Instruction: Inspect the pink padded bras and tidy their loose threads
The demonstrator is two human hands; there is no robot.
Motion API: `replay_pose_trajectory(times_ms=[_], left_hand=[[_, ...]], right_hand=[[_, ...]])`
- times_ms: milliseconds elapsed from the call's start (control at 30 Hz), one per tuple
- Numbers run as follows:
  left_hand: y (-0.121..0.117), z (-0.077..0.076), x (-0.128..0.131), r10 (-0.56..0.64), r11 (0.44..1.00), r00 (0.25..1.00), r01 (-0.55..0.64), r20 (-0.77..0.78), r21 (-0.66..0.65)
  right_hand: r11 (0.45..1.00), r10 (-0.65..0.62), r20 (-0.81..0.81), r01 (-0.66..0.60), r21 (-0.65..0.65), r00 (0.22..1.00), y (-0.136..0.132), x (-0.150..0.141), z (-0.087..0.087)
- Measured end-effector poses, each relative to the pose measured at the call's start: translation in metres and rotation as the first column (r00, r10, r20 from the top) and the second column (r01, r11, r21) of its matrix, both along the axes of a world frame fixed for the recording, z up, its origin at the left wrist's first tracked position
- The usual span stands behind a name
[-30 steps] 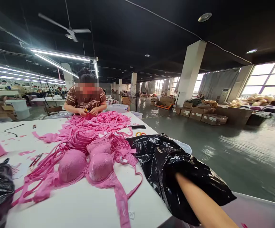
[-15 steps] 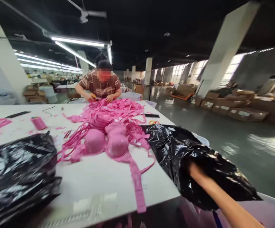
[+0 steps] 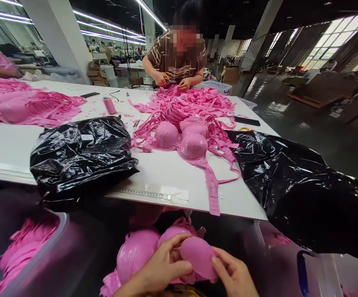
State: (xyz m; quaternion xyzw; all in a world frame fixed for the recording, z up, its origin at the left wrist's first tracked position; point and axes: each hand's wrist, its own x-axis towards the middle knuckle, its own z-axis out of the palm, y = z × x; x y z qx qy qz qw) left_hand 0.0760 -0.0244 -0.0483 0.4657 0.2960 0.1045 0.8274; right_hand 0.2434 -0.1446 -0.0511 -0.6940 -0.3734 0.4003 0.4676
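Note:
Low in front of me, a smooth, oval pink bra pad (image 3: 197, 258) sits between my two hands. My left hand (image 3: 168, 260) grips its left edge between thumb and fingers. The right edge is pinched by my right hand (image 3: 233, 270). Just behind the pad, close to my body, lie pink bra cups (image 3: 138, 249), partly hidden by my left hand. On the white table (image 3: 166, 177) in front, a pink bra (image 3: 194, 145) lies cups up, one wing hanging toward the edge. Behind it rises a heap of pink bras (image 3: 194, 101).
Black plastic bags lie left (image 3: 82, 152) and right (image 3: 290, 165) on the table. Bins of pink pieces stand below, left (image 3: 62, 231) and right (image 3: 261, 235). Across the table, a co-worker (image 3: 179, 57) holds yellow-handled scissors (image 3: 166, 77). A thread cone (image 3: 109, 106) stands near more bras (image 3: 20, 105).
My right hand has come out of the black bag on the right. Both hands are now low in front of me, holding the bra pad. The view has turned downward and left.

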Motion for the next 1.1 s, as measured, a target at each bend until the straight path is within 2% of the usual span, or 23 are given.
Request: replay_pose_trajectory(times_ms=[67,133,267,300,367,467,633,800,967,1033,1100], left_hand=[[0.001,-0.001,-0.005,0.054,0.997,0.996,-0.051,-0.071,0.05],[0.002,-0.005,-0.014,0.141,0.989,0.978,-0.131,-0.152,0.073],[0.006,-0.012,-0.032,0.308,0.95,0.937,-0.313,-0.163,-0.003],[0.007,-0.014,-0.034,0.346,0.934,0.927,-0.355,-0.147,-0.033],[0.008,-0.016,-0.036,0.397,0.907,0.911,-0.408,-0.111,-0.108],[0.009,-0.018,-0.034,0.418,0.882,0.905,-0.426,-0.082,-0.203],[0.007,-0.014,-0.033,0.436,0.862,0.897,-0.44,-0.076,-0.25],[0.009,-0.007,-0.034,0.416,0.855,0.9,-0.437,-0.131,-0.28],[0.013,-0.008,-0.03,0.398,0.863,0.908,-0.42,-0.134,-0.282],[0.011,-0.009,-0.028,0.392,0.87,0.912,-0.41,-0.118,-0.273],[0.009,-0.011,-0.025,0.398,0.882,0.912,-0.41,-0.101,-0.23]], right_hand=[[0.989,0.143,-0.088,-0.14,0.037,0.986,0.022,-0.015,-0.003],[0.972,0.233,-0.151,-0.226,0.067,0.961,0.036,-0.024,-0.005],[0.929,0.369,-0.288,-0.346,0.128,0.884,0.046,-0.031,-0.013],[0.923,0.384,-0.249,-0.358,0.144,0.889,0.046,-0.031,-0.017],[0.905,0.398,-0.045,-0.384,0.183,0.916,0.048,-0.031,-0.023],[0.862,0.368,0.268,-0.435,0.259,0.89,0.052,-0.03,-0.031],[0.79,0.336,0.43,-0.499,0.356,0.838,0.06,-0.028,-0.034],[0.78,0.393,0.368,-0.517,0.352,0.843,0.067,-0.027,-0.03],[0.76,0.438,0.315,-0.534,0.372,0.842,0.07,-0.028,-0.028],[0.769,0.434,0.286,-0.516,0.377,0.854,0.069,-0.029,-0.028],[0.805,0.39,0.244,-0.458,0.378,0.888,0.069,-0.032,-0.028]])
